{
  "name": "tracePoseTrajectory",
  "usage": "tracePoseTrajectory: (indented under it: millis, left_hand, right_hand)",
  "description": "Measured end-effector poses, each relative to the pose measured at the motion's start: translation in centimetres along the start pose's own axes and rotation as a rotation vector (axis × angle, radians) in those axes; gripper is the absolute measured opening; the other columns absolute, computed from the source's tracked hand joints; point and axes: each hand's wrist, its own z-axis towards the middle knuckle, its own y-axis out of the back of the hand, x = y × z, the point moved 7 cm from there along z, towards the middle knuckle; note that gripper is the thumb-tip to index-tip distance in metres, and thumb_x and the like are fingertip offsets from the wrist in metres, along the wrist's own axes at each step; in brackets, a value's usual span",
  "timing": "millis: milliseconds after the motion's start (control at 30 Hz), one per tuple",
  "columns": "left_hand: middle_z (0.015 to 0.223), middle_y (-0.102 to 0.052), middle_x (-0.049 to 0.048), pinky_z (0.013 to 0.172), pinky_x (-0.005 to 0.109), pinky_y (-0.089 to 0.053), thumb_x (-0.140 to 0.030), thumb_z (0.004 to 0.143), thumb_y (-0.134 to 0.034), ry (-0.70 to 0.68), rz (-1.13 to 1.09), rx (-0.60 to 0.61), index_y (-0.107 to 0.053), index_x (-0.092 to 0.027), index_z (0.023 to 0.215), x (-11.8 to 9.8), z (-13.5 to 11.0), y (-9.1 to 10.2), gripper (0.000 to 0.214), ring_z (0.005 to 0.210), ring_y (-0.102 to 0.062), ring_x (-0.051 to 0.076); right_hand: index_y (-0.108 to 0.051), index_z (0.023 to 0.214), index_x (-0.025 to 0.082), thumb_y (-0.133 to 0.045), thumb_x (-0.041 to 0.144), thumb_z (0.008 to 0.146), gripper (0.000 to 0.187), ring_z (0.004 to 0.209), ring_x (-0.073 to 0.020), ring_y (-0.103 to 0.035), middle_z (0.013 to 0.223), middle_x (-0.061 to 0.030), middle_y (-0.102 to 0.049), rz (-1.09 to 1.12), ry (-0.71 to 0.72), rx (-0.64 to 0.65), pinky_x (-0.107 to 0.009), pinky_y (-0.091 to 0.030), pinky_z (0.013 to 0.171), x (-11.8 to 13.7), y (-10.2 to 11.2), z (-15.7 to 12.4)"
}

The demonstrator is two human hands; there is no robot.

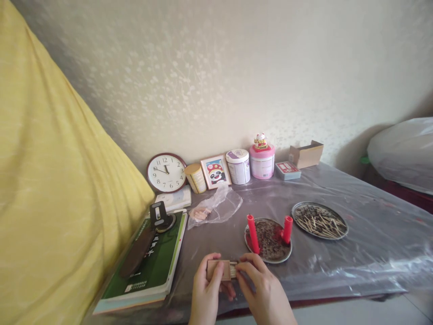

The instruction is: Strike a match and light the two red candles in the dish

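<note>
A small brown matchbox (218,269) sits near the table's front edge, its drawer (233,269) slid partly out to the right with pale matchsticks showing. My left hand (209,286) is closed around the sleeve, thumb on top. At the drawer's outer end, the fingers of my right hand (259,282) are pinched; whether they also hold a match is hidden. Just beyond my hands, a round metal plate (270,260) bears a tall red candle (253,234) and a shorter red candle (287,229), both without a visible flame. Dark residue covers its middle.
A second plate (345,232) with several used matches lies right. Left are a green book (152,262) with a dark-handled object and a clear plastic bag (219,205). Along the wall stand a clock (166,172), a picture frame (215,172), tubs (237,167) and an open cardboard box (306,155).
</note>
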Motion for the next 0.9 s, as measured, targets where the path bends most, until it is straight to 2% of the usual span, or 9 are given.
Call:
tracePoseTrajectory:
  millis: [100, 333, 667, 900]
  left_hand:
    - [0.056, -0.063, -0.0029, 0.037, 0.028, -0.044, -0.044, 0.077, -0.065, 0.002, 0.009, -0.006, -0.05, -0.021, 0.1, 0.2, 0.0, 0.1, 0.036, 0.038, -0.058, 0.018]
    - [0.054, -0.062, -0.0032, 0.038, 0.028, -0.044, -0.042, 0.079, -0.065, 0.013, 0.016, 0.006, -0.051, -0.021, 0.099, 0.5, 0.1, -0.1, 0.032, 0.037, -0.057, 0.018]
    - [0.058, -0.064, -0.0019, 0.038, 0.025, -0.039, -0.038, 0.082, -0.063, 0.059, -0.097, 0.02, -0.05, -0.02, 0.1, 1.4, 0.2, 0.1, 0.029, 0.039, -0.056, 0.015]
    - [0.057, -0.065, -0.0019, 0.036, 0.025, -0.039, -0.038, 0.08, -0.065, 0.072, -0.112, 0.014, -0.052, -0.021, 0.099, 1.5, 0.2, 0.1, 0.03, 0.037, -0.056, 0.015]
  right_hand:
    - [-0.067, 0.093, 0.022, -0.048, 0.013, 0.088, 0.022, 0.08, -0.0177, -0.068, 0.103, -0.0076, -0.063, -0.021, 0.004, 0.001, -0.028, -0.055, 0.072, 0.0, 0.0, 0.0]
    - [-0.064, 0.085, 0.021, -0.045, 0.014, 0.089, 0.022, 0.078, -0.0165, -0.068, 0.101, -0.0072, -0.063, 0.01, 0.0, -0.001, -0.026, -0.054, 0.071, -0.1, 0.1, -0.2]
    - [-0.061, 0.083, 0.021, -0.043, 0.018, 0.092, 0.021, 0.077, -0.0169, -0.067, 0.1, -0.0074, -0.062, 0.055, -0.028, -0.008, -0.028, -0.054, 0.071, -0.1, 0.0, -0.1]
    - [-0.059, 0.079, 0.021, -0.042, 0.016, 0.089, 0.021, 0.069, -0.016, -0.066, 0.094, -0.0077, -0.063, 0.08, -0.01, -0.062, -0.026, -0.054, 0.064, 0.0, 0.2, 0.0]
